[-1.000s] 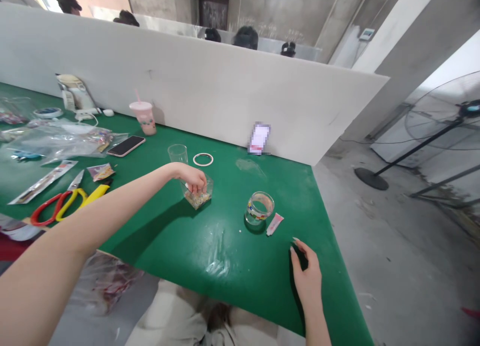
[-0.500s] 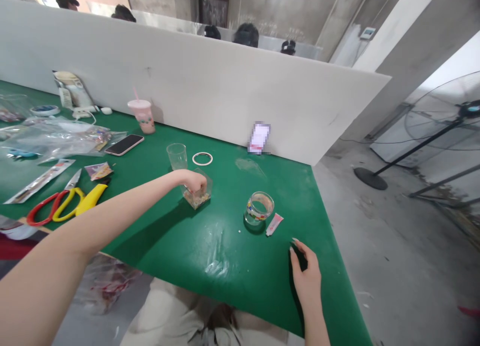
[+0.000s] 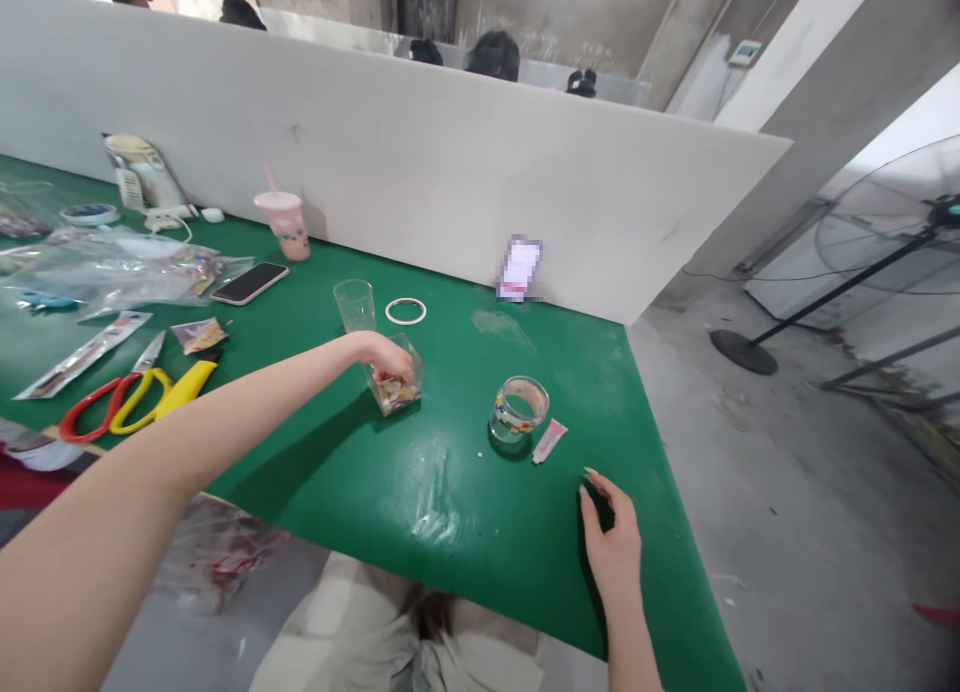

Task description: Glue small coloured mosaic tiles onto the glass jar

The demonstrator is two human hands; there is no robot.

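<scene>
My left hand [image 3: 391,358] reaches down into a clear square box [image 3: 411,382] with small mixed-colour pieces [image 3: 396,396] at its bottom. Its fingers are curled and closed, the tips hidden inside the box; what they pinch cannot be made out. My right hand [image 3: 613,522] rests near the table's right side, loosely curved, thumb and forefinger apart with nothing visible between them. Ahead of it lies a pink and white tube [image 3: 550,441]. Left of the tube stands a round clear glass jar [image 3: 517,437] with a band of coloured pieces around it.
Behind the box are a clear cup [image 3: 355,305] and a white ring [image 3: 406,312]. Scissors [image 3: 124,397], a yellow-handled tool [image 3: 187,389], a phone [image 3: 250,283], plastic bags [image 3: 120,267] and a pink tumbler [image 3: 285,224] lie or stand leftward. A white partition [image 3: 420,172] borders the green table [image 3: 480,512].
My left hand has shifted slightly inside the box, and the box's pieces look heaped differently, with the box a little tilted. My right hand stays in place. The view has shifted slightly.
</scene>
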